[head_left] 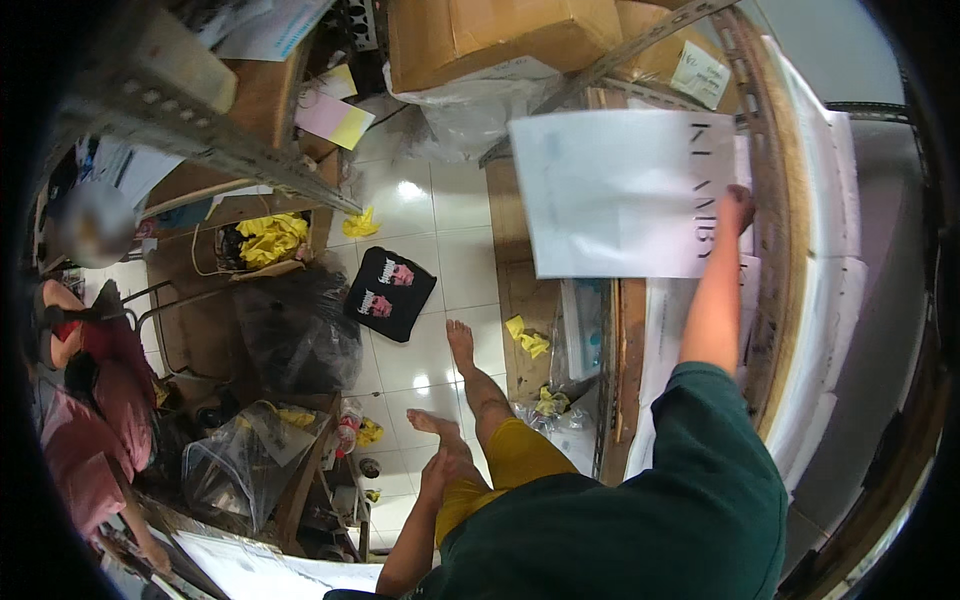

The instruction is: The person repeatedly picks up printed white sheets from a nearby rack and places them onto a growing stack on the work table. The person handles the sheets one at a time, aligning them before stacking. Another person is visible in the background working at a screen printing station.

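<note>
My right hand (pixel 738 208) reaches to the right and is closed on the edge of a large white printed sheet (pixel 600 195) with black lettering along that side. The sheet spans from the shelf rack out over a brown cardboard piece. Other white sheets (pixel 665 350) lie on the shelf below it. My left hand (pixel 436 474) hangs low beside my knee with nothing visible in it; its fingers are too small and blurred to make out. On the tiled floor ahead of my feet lies a folded black cloth (pixel 392 293) with two pink-and-white prints.
Metal shelf posts (pixel 765 250) stand at the right. Cardboard boxes (pixel 500 45) sit at the far side. Crumpled yellow paper (pixel 272 240) fills a box at the left, beside a black plastic bag (pixel 300 335). A person in pink (pixel 110 400) is at the far left.
</note>
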Tool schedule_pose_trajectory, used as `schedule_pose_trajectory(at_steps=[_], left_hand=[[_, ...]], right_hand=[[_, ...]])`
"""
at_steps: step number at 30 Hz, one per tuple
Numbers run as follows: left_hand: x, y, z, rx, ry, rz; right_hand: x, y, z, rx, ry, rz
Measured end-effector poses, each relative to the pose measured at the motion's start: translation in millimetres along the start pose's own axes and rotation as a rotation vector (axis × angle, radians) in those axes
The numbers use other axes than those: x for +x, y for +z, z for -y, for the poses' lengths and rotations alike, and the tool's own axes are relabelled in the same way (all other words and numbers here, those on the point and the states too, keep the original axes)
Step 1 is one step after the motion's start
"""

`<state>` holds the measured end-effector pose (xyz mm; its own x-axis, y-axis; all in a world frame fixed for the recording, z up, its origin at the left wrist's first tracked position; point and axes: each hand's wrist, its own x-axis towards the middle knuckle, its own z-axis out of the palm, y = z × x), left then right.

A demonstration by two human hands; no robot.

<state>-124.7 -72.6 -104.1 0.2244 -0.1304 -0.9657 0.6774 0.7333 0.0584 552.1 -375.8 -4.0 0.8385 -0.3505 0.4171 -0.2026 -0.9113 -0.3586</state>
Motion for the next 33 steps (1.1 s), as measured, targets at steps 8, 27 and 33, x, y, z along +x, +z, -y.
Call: schedule_pose_trajectory(at_steps=[8, 27, 33], left_hand=[[13.9, -14.1, 13.4, 0.21, -0.217, -0.14], [38.3, 5.7, -36.0, 0.405, -0.222, -0.123], [39.3, -7.3, -16.3, 0.412, -0.236, -0.151]], right_hand=[[131.2, 38.3, -103.5, -0.037, -0.009, 0.036], [164.6, 44.4, -143.2, -0.151, -0.014, -0.008], [163.9, 42.9, -130.9, -0.167, -0.029, 0.019]])
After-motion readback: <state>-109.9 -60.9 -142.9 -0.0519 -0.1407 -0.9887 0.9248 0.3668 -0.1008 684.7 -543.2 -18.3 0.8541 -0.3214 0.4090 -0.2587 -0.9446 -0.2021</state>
